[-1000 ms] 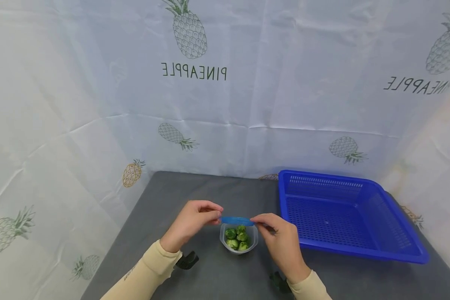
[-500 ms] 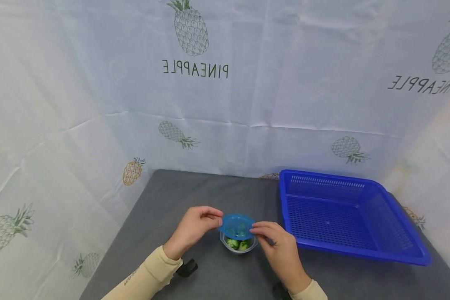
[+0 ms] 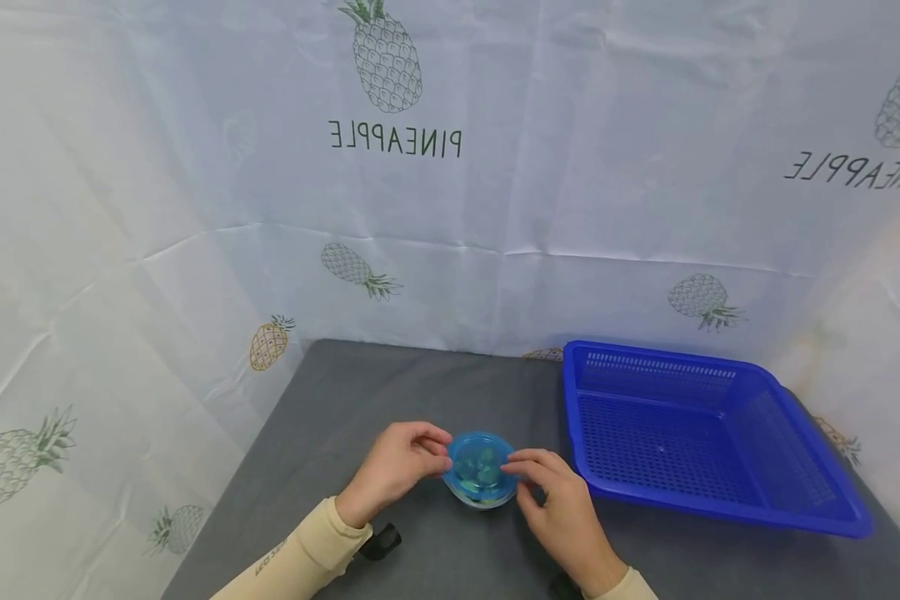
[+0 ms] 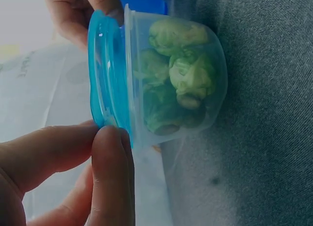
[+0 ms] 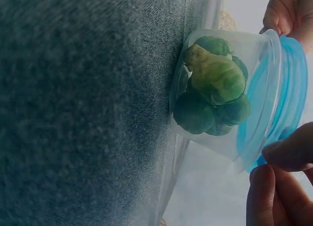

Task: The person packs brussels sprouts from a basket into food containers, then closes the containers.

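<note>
A clear plastic food container [image 4: 220,108] stands on the grey tabletop, holding several Brussels sprouts [image 5: 220,81]. Over its opening lies a translucent blue lid [image 3: 482,442], slightly tilted against the rim in the left wrist view. My left hand [image 3: 397,462] pinches the lid's left edge between thumb and fingers. On the opposite side, my right hand [image 3: 562,504] pinches the lid's right edge, its thumb and fingertips close to the container's rim in the right wrist view. Seen from the head, the sprouts show dimly through the lid.
A large blue plastic basket [image 3: 660,450] stands to the right of the container, close to my right hand. White pineapple-print cloth [image 3: 450,200] hangs behind and at both sides of the grey table [image 3: 360,383].
Both hands have lowered the blue lid onto the container and tipped it from nearly edge-on to facing up. It now covers the sprouts that were in the open before.
</note>
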A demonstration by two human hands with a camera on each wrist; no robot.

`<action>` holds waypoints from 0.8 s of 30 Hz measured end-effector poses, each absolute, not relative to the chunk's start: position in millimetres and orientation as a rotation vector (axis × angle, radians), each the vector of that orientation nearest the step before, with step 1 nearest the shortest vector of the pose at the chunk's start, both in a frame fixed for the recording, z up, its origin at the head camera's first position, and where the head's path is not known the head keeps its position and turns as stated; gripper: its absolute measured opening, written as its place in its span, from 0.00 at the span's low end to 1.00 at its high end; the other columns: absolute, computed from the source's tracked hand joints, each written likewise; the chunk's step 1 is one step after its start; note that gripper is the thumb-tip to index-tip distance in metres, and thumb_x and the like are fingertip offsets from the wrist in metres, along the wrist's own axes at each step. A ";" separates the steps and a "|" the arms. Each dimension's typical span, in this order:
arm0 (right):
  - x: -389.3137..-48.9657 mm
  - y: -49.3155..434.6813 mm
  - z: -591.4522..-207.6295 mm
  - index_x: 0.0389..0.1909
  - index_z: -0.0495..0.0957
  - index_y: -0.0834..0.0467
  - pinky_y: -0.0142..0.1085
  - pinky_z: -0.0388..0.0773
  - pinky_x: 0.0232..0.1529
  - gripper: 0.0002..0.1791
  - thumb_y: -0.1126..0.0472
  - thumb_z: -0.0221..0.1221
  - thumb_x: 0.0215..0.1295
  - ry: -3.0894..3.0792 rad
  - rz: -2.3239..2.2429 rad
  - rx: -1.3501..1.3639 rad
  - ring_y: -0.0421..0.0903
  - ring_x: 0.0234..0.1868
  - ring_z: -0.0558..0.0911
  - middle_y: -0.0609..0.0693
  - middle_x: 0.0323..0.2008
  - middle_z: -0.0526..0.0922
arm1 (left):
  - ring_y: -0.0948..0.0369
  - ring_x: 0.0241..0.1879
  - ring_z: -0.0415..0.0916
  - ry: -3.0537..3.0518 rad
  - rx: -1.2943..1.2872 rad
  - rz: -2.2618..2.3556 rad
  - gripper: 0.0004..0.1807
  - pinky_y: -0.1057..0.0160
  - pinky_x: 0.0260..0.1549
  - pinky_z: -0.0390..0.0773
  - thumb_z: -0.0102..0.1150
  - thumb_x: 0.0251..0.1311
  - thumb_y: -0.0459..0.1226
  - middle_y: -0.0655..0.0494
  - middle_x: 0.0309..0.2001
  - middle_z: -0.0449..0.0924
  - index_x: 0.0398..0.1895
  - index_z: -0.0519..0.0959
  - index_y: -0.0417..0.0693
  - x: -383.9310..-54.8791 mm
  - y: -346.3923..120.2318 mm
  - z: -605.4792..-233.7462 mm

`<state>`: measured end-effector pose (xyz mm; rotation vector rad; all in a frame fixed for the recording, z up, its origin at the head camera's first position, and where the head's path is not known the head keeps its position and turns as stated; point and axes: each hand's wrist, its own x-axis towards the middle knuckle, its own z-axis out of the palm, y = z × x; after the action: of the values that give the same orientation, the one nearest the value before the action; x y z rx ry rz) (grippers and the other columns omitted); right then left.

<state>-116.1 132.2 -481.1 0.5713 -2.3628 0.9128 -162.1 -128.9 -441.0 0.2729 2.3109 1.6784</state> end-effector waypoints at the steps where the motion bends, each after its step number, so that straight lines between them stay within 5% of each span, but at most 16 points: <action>1: -115.9 132.1 -481.5 0.40 0.91 0.52 0.20 0.82 0.41 0.23 0.82 0.73 0.51 -2.367 0.919 0.570 0.37 0.46 0.87 0.44 0.46 0.90 | 0.58 0.37 0.88 2.310 0.276 1.681 0.17 0.47 0.45 0.92 0.76 0.63 0.35 0.49 0.41 0.89 0.53 0.88 0.40 -161.7 -128.6 -441.5; 11: -117.2 128.8 -480.6 0.55 0.89 0.55 0.30 0.90 0.41 0.18 0.70 0.73 0.65 -2.451 1.054 0.401 0.41 0.46 0.88 0.46 0.50 0.89 | 0.54 0.34 0.90 2.322 0.271 1.633 0.18 0.50 0.43 0.93 0.76 0.65 0.37 0.51 0.37 0.91 0.53 0.87 0.37 -163.5 -130.2 -441.5; 18: -125.4 123.1 -474.3 0.66 0.83 0.62 0.29 0.84 0.35 0.22 0.52 0.63 0.80 -2.713 1.403 0.060 0.36 0.34 0.83 0.48 0.41 0.87 | 0.58 0.37 0.89 2.144 0.184 1.660 0.19 0.53 0.45 0.94 0.70 0.73 0.44 0.47 0.46 0.90 0.54 0.88 0.36 -172.5 -135.3 -445.9; 24: -136.1 120.5 -473.7 0.64 0.83 0.67 0.32 0.82 0.30 0.20 0.58 0.59 0.82 -2.684 1.727 -0.063 0.44 0.28 0.81 0.52 0.33 0.86 | 0.60 0.39 0.88 2.062 0.170 1.677 0.17 0.58 0.45 0.94 0.67 0.75 0.41 0.46 0.51 0.89 0.55 0.89 0.36 -182.9 -140.1 -452.3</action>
<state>-136.1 120.5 -473.7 -0.0629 -2.6843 1.7266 -182.9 -140.1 -452.3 0.1700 2.0624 1.6766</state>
